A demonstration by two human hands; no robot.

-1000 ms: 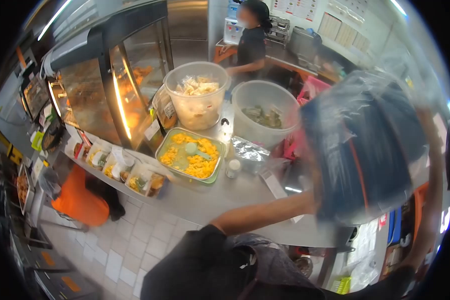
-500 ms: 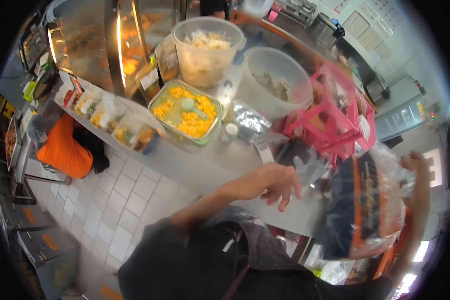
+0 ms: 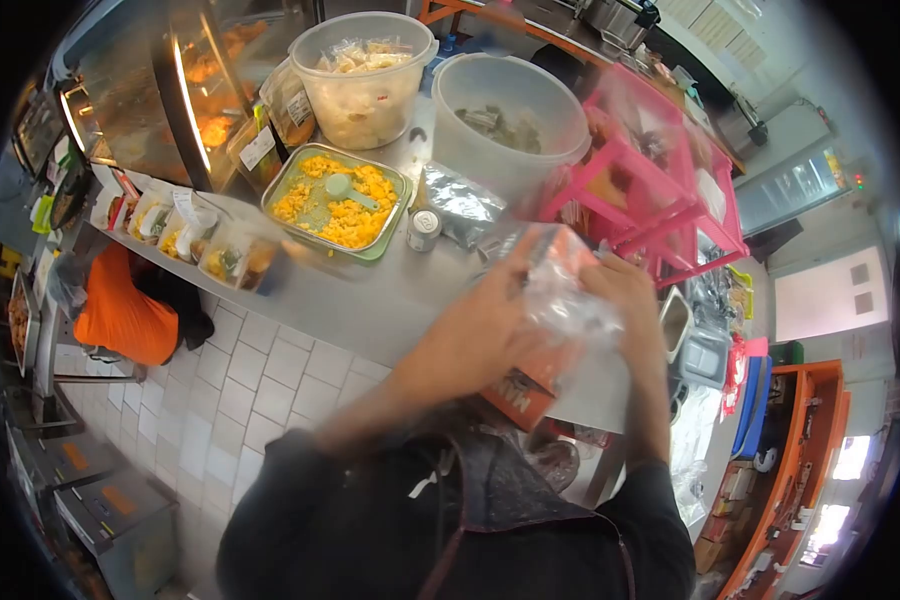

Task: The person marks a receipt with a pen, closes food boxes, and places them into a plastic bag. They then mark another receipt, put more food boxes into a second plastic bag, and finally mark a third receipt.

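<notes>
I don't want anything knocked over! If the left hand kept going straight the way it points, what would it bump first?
The left hand points up and away across the steel counter. It already touches the plastic-wrapped orange package. Beyond that, the crinkled foil bag probably comes first, then the big tub; depth is unclear.

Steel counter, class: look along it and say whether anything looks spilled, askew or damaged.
Nothing stands out. The metal tray of yellow food sits flat on the steel counter, both big tubs stand upright, and no spill shows. Both hands grip a blurred plastic-wrapped orange pack, so its condition is unclear.
</notes>
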